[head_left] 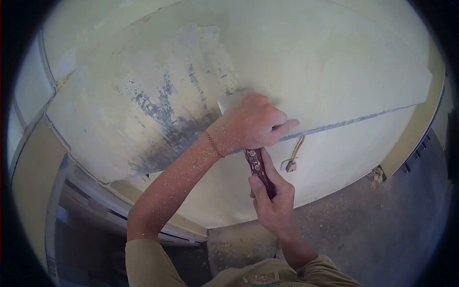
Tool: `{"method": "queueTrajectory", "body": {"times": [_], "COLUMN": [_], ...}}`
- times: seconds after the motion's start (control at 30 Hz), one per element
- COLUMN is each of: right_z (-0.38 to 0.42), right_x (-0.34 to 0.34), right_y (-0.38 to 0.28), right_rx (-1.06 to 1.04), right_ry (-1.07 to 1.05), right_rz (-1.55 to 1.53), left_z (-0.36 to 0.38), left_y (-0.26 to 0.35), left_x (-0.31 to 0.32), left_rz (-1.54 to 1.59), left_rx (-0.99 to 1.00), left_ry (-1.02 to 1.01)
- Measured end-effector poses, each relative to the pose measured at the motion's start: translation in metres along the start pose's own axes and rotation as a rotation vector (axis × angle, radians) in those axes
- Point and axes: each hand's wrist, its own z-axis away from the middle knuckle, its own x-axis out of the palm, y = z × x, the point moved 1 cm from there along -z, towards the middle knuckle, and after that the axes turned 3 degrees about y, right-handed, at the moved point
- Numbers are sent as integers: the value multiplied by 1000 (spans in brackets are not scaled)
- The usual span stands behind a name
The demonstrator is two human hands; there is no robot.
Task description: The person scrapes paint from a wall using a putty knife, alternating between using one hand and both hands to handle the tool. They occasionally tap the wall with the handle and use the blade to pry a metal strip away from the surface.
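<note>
A scraper with a dark handle (257, 167) and a pale metal blade (228, 102) is held against the wall (296, 62). My right hand (276, 201) grips the handle from below. Higher up, my left hand (253, 120) is closed over the upper part of the tool, its knuckles near the wall; its palm side is hidden. Left of the blade, the wall shows a rough patch (165, 103) with grey and black streaks where the coating is gone. Pale flakes cling to my left forearm.
Below the coating's ragged lower edge (354, 120), a socket with a cable (289, 165) sits on the wall. A dusty floor (354, 225) with debris lies below. At the left is a frame (55, 201) with a dark opening.
</note>
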Motion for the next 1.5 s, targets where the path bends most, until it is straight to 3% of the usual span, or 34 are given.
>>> {"method": "queueTrajectory", "body": {"times": [0.07,0.13,0.27,0.33,0.63,0.8,0.9,1.03,1.17,1.23,1.33,1.5], "right_z": [13,20,10,5,13,-22,-23,1,-12,-22,-3,-18], "right_x": [-9,-22,-10,-14,-4,-7,0,-11,-8,-7,-13,-19], "right_y": [3,4,22,32,20,2,-4,6,-1,-18,-8,-24], "right_rx": [35,289,366,354,494,547,515,534,495,454,506,511], "right_ry": [-50,-287,-146,-341,-102,-132,-165,-102,-80,-138,-98,-125], "right_rz": [-29,-567,-656,-909,-760,-703,-705,-673,-688,-666,-653,-629], "left_z": [13,20,26,26,24,8,-5,15,4,-7,9,-4], "left_y": [8,13,10,8,11,-13,-5,8,-2,-3,5,-2], "left_x": [15,20,31,32,39,24,-1,31,20,1,25,11], "left_rz": [81,153,159,140,211,57,-12,164,72,101,206,184], "left_rx": [2,-1,-52,-53,-11,68,-15,-50,44,-47,-60,-108], "left_ry": [-36,-60,-110,-126,-114,-71,-91,-76,8,5,-14,40]}}
